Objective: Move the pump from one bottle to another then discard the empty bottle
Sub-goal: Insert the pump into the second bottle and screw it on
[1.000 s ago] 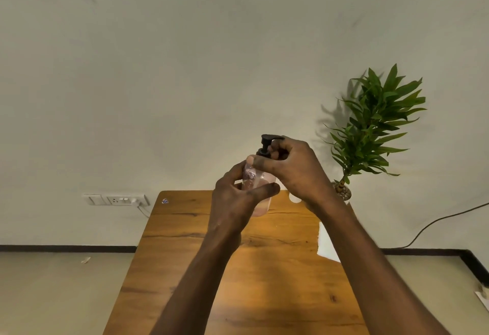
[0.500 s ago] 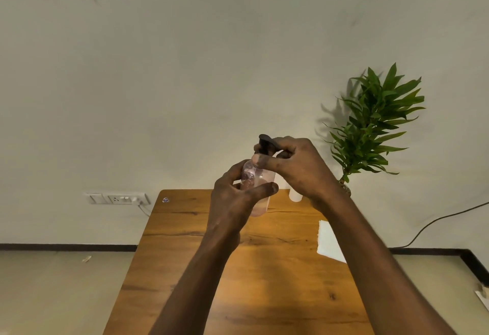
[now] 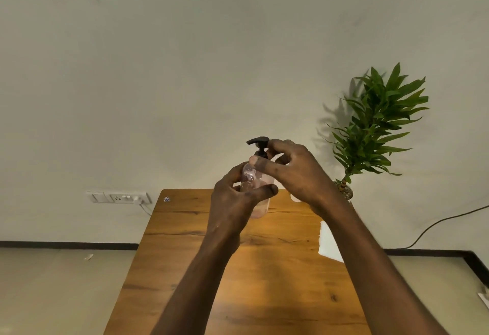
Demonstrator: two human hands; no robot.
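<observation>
Above the far half of the table (image 3: 238,281), your left hand (image 3: 232,202) is wrapped around the bottle (image 3: 254,189), thumb across the front, fingers curled behind it. The bottle is clear, upright, pinkish toward the bottom, held off the table top. Your right hand (image 3: 296,173) sits just right of the bottle's neck, fingers bent in and pinching the collar of the pump (image 3: 260,145); thumb and forefinger close on it, other fingers loosely curled. The pump is black, sits on top of the bottle, nozzle pointing left. Can't tell if the collar is screwed fully down, your fingertips cover the joint.

Both forearms run up from the near edge of the table and meet over its far half. The table is brown wood with dark grain lines. A small sticker (image 3: 166,199) sits at the table's far left corner. A white sheet (image 3: 329,244) lies at the table's right edge, partly hidden by your right forearm. A small white shape (image 3: 295,198) shows near the table's far right corner, under your right wrist; can't tell what it is.

Right of the table's far corner stands a green leafy plant (image 3: 378,125) in a glass pot (image 3: 345,191). Left of the table, a switch and socket plate (image 3: 119,197) is on the wall, with a cord going down from it. A black cable (image 3: 444,222) runs along the wall right of the table.
</observation>
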